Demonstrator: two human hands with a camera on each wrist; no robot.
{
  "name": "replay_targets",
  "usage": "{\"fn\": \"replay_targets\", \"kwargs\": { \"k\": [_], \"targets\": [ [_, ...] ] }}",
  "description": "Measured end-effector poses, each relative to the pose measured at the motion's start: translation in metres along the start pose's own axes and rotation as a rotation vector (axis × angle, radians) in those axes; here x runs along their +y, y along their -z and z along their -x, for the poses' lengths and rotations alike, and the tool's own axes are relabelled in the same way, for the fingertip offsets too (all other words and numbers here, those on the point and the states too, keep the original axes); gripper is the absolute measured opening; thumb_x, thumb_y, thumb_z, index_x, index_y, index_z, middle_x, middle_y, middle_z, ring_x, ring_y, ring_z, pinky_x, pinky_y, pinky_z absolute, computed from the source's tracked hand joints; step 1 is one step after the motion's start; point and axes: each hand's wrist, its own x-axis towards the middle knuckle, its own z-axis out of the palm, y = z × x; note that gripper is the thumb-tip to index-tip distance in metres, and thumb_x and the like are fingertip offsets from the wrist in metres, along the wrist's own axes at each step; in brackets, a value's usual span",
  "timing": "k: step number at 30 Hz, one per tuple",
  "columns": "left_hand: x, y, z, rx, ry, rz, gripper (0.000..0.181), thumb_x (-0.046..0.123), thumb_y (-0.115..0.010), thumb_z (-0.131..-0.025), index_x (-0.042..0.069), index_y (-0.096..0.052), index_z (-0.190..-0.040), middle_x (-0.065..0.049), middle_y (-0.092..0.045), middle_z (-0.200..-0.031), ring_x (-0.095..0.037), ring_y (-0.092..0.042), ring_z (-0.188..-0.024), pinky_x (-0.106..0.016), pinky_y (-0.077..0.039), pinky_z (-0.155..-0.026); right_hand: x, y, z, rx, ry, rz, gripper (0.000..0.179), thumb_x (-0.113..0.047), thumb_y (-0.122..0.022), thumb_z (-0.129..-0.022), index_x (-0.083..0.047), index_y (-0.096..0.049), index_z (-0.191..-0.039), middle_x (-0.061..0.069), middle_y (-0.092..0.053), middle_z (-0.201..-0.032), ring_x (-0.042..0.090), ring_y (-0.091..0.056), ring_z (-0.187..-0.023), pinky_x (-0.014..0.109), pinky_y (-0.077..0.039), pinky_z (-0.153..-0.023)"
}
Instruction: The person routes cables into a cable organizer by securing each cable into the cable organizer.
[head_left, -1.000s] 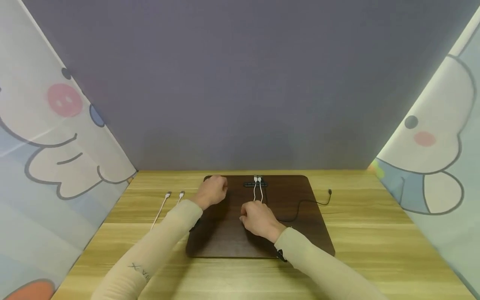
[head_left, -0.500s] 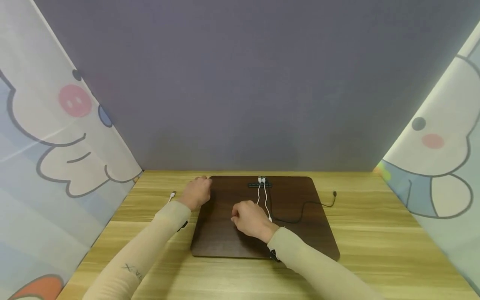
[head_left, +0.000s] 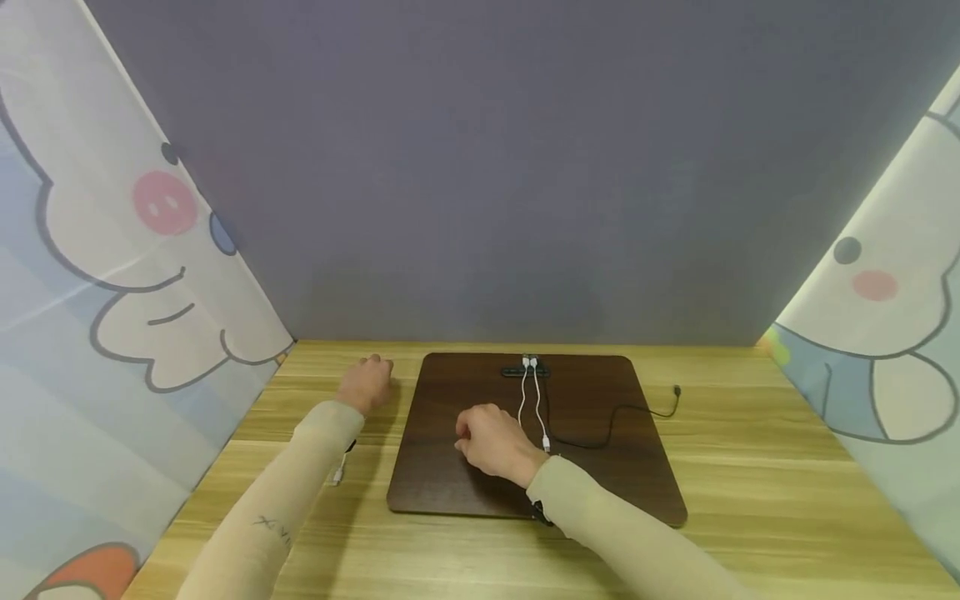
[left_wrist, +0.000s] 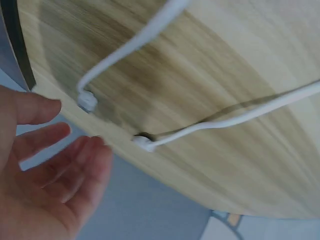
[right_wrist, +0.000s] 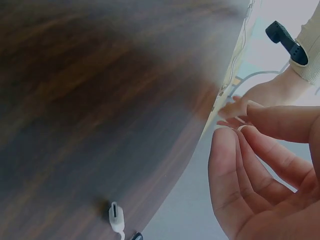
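My left hand hovers over the wooden tabletop, left of the dark brown board. In the left wrist view its fingers are spread and empty, right beside the plug of one white cable. A second white cable lies farther along the wood, its plug near the table edge. Over the board is my right hand, fingers loosely bent, with nothing between thumb and fingertips in the right wrist view. A white cable connector lies on the board below it; the forearm hides part of the board.
A black cable holder sits at the board's back edge, with two white cables running forward from it. A thin black cable crosses the board's right edge onto the wood. A grey panel stands behind the table.
My left hand has moved left, off the board and over the white cables on the wood. My right hand has shifted slightly left, uncovering a white connector. The head view has turned a little left.
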Motion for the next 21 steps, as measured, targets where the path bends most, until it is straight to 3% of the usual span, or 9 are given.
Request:
{"fn": "replay_targets", "kwargs": {
  "k": [7,17,21],
  "targets": [
    [-0.009,-0.004,0.004,-0.061,0.081,0.064,0.033,0.011,-0.054,-0.100,-0.007,-0.063,-0.126,-0.026,-0.058,-0.116,-0.046,-0.063,-0.103,-0.057,-0.055,-0.084,-0.006,-0.006,-0.004,-0.029,-0.003,-0.020,0.008,-0.014,-0.077,-0.091,-0.009,-0.073,-0.096,-0.006,-0.065,-0.080,0.007,-0.055,-0.063,0.029,-0.049,-0.060],
    [-0.007,-0.005,0.004,-0.095,0.078,0.177,0.035,0.010,-0.055,-0.100,-0.010,-0.057,-0.129,-0.027,-0.062,-0.117,-0.044,-0.065,-0.104,-0.054,-0.055,-0.087,-0.020,-0.011,-0.016,-0.055,-0.019,-0.073,0.012,-0.016,-0.076,-0.092,-0.008,-0.074,-0.101,-0.005,-0.066,-0.083,0.007,-0.055,-0.062,0.027,-0.049,-0.062],
    [-0.003,-0.006,0.002,-0.084,0.081,0.211,0.028,0.007,-0.057,-0.097,-0.009,-0.060,-0.120,-0.024,-0.066,-0.108,-0.038,-0.067,-0.096,-0.050,-0.056,-0.083,-0.023,-0.013,-0.019,-0.063,-0.026,-0.089,0.010,-0.015,-0.077,-0.091,-0.009,-0.074,-0.098,-0.006,-0.065,-0.082,0.006,-0.055,-0.063,0.027,-0.049,-0.063]
  ]
}}
